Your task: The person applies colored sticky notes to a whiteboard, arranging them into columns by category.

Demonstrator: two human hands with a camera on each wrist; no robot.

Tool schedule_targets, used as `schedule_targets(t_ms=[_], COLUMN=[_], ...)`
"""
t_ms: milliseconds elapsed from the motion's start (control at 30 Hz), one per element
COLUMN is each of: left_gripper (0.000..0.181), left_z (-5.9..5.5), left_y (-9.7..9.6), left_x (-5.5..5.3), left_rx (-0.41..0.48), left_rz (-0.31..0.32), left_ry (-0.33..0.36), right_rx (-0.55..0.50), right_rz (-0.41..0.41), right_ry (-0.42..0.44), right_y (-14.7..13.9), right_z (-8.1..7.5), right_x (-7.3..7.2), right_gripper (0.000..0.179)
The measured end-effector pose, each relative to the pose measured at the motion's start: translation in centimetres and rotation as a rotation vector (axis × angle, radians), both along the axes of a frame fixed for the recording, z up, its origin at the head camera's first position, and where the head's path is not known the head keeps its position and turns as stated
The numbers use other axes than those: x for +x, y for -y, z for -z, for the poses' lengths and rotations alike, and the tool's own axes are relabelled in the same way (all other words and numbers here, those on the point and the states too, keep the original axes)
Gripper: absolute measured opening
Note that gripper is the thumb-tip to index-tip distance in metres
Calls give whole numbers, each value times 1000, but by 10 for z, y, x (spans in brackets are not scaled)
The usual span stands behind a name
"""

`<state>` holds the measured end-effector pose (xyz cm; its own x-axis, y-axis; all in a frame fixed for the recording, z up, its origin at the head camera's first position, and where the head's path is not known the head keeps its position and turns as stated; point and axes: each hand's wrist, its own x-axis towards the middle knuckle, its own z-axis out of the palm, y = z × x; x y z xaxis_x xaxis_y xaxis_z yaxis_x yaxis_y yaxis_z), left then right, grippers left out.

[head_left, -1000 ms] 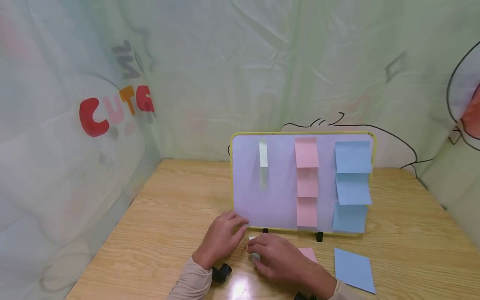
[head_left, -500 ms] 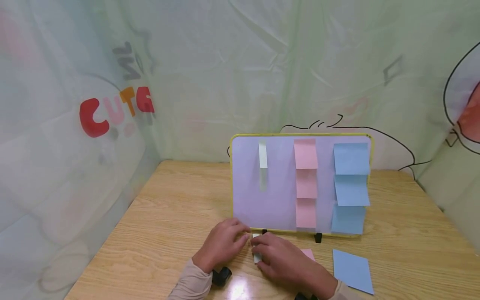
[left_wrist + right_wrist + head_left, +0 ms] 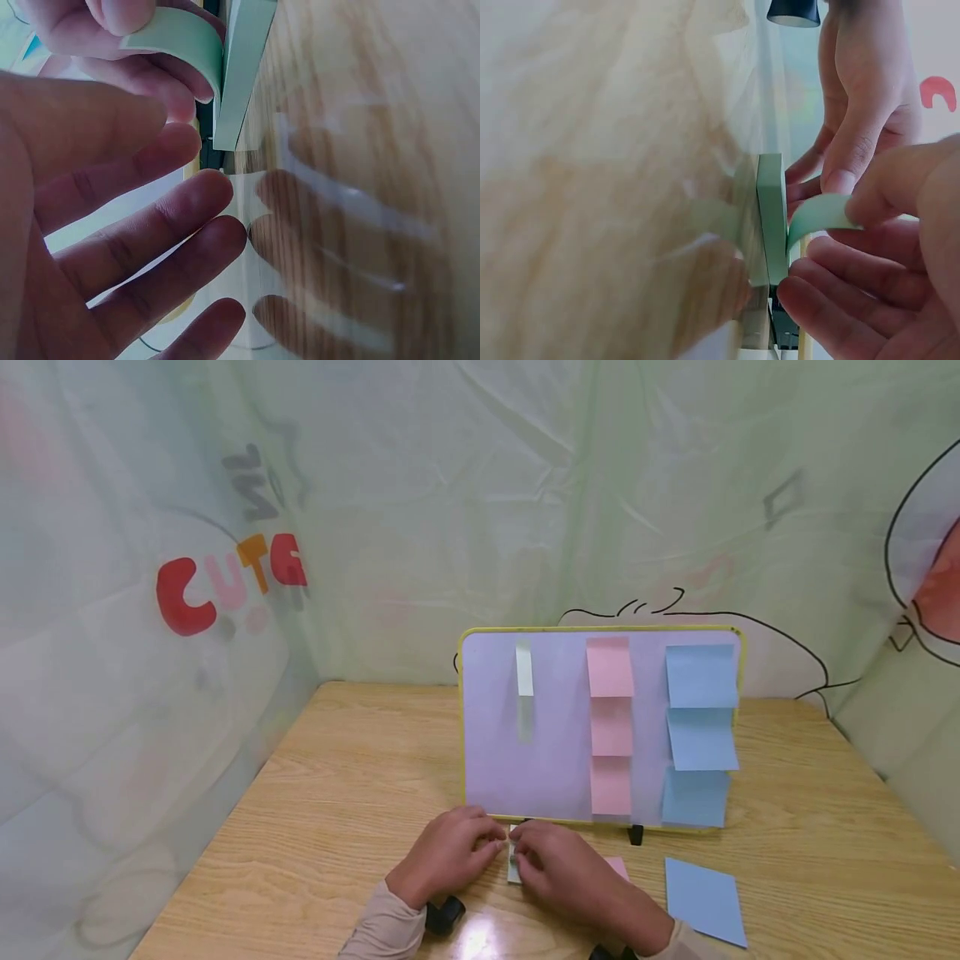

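A narrow pale-green sticky note pad (image 3: 513,873) lies on the table before the whiteboard, partly covered by my right hand (image 3: 558,867). Its top sheet, a green strip (image 3: 819,215), curls up from the pad, and my right thumb and a finger pinch the free end. On the pad's left side is my left hand (image 3: 452,852), fingers loosely bent and holding nothing. The left wrist view has the left fingers (image 3: 202,247) spread near the pad's end. In the right wrist view the left thumb (image 3: 841,180) is close to the strip; whether they touch I cannot tell.
Behind the hands stands a yellow-edged whiteboard (image 3: 555,777) on black feet (image 3: 636,835). It carries green strips (image 3: 524,670), a column of pink notes (image 3: 611,727) and a column of blue notes (image 3: 699,739). A blue pad (image 3: 705,902) and a half-hidden pink pad (image 3: 618,867) lie at right.
My right fingers have shifted along the green pad and now pinch its lifted top sheet. The left hand has moved slightly rightward and down, closer to the pad.
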<state>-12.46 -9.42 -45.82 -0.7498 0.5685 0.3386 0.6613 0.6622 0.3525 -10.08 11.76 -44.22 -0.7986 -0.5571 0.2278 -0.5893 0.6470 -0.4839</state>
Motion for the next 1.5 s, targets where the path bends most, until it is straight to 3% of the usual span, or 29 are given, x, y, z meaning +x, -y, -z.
schedule_targets(t_ms=[200, 400, 633, 900, 1100, 1300, 1500], left_gripper=[13, 12, 11, 13, 12, 11, 13], left_z=[2, 3, 4, 3, 5, 7, 8], left_y=[-2, -2, -1, -2, -5, -9, -12], left_x=[-1, -1, -1, 0, 0, 2, 3], left_rx=[1, 9, -9, -24, -25, -24, -37], left_rz=[37, 55, 54, 53, 39, -17, -42], left_ry=[-8, 21, 5, 10, -40, -84, -137], right_rx=[-140, -307, -344, -350, -357, -403, -475], right_rz=[81, 86, 121, 181, 227, 284, 280], right_ry=[115, 280, 386, 416, 406, 418, 451], right_y=[3, 1, -3, -2, 0, 1, 2], right_z=[0, 2, -2, -7, -7, -7, -5], right_x=[0, -3, -8, -7, -6, -5, -4], right_gripper=[10, 14, 16, 15, 13, 11, 12])
